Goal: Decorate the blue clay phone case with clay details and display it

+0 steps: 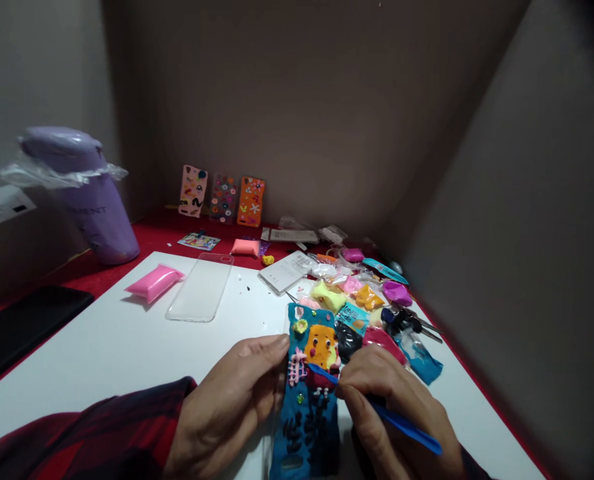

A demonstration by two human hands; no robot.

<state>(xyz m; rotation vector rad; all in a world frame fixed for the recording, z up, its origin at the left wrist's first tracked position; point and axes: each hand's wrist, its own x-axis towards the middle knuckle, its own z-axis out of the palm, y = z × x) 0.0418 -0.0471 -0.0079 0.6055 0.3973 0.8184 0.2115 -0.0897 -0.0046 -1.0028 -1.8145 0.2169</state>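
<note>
Phone case [307, 400], coated in teal clay with a yellow figure, lies on the white board [101, 353] near its front edge; its lower end is cut off by the frame and part of its left edge is covered by fingers. Left of the case, the left hand [231, 407] rests curled, gripping the case's left edge with the thumb along it. Right of the case, the right hand [397, 413] is closed on a blue sculpting tool [377, 410], tip touching the clay figure. Behind the case, clay packets [367, 300] crowd together, contents indistinct.
</note>
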